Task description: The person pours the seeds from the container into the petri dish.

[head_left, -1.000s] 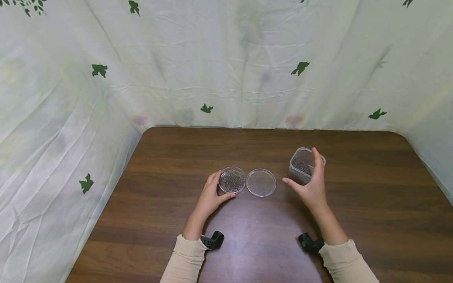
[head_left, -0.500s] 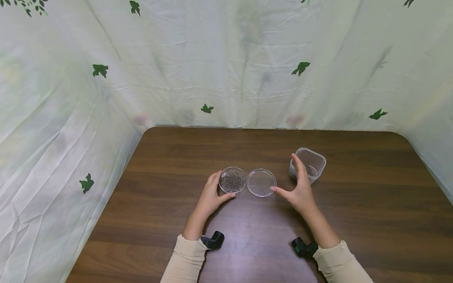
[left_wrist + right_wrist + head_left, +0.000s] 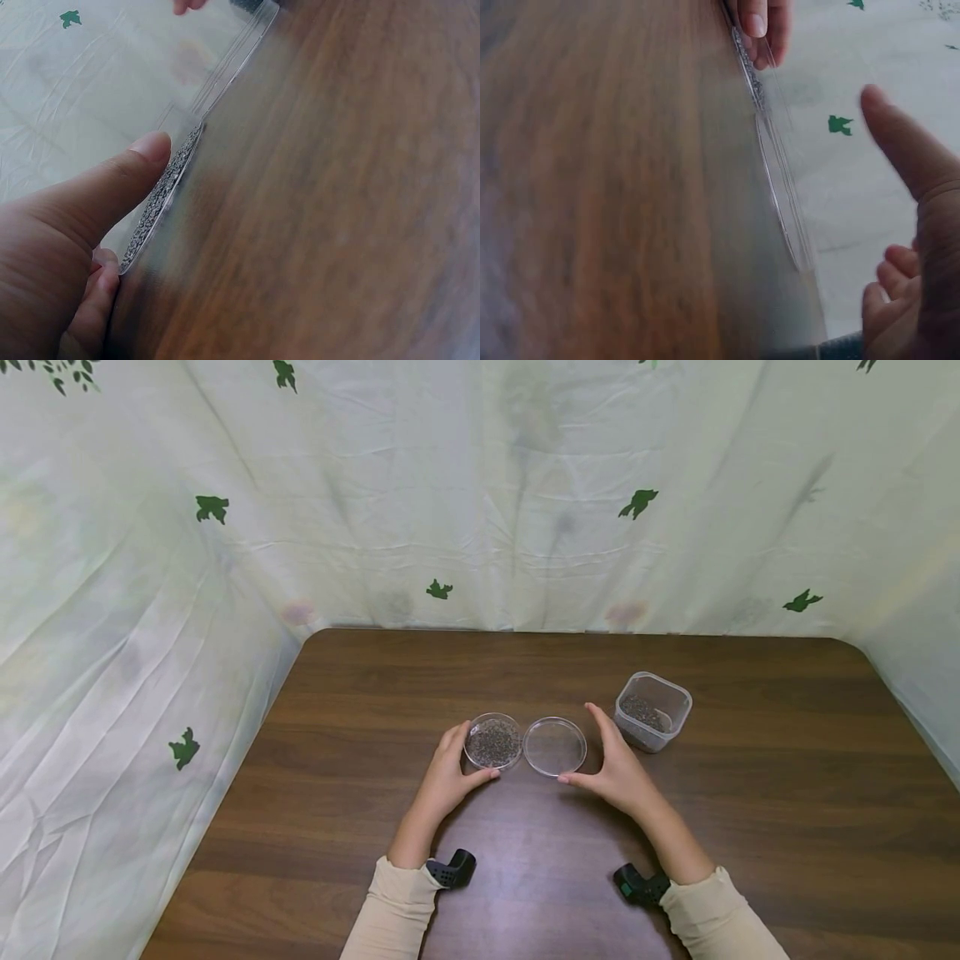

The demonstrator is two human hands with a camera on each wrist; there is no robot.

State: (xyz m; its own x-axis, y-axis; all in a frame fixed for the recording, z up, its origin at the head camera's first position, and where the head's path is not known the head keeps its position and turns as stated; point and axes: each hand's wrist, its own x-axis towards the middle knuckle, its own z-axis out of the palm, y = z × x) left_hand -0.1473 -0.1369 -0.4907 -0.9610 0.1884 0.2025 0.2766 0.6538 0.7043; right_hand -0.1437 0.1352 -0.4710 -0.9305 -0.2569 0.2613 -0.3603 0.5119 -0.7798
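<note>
A round clear dish (image 3: 492, 742) full of dark grains lies on the table, and my left hand (image 3: 444, 783) grips its left side between thumb and fingers. Right beside it is a clear round lid or empty dish (image 3: 555, 747). My right hand (image 3: 621, 777) is spread around the right side of that clear piece, thumb near its lower edge; the right wrist view shows a gap between the thumb (image 3: 904, 139) and the clear piece (image 3: 780, 191). In the left wrist view the left thumb (image 3: 112, 184) lies against the wall of the dish with grains (image 3: 161, 199).
A square clear tub (image 3: 654, 712) with some dark grains in it stands just beyond my right hand. The brown wooden table (image 3: 375, 677) ends at a pale curtain (image 3: 480, 485) with green leaf-like shapes, hanging behind it and on both sides.
My right hand has moved left and toward me, from over the tub to beside the empty clear piece. The tub is now uncovered to view. My left hand has stayed on its dish.
</note>
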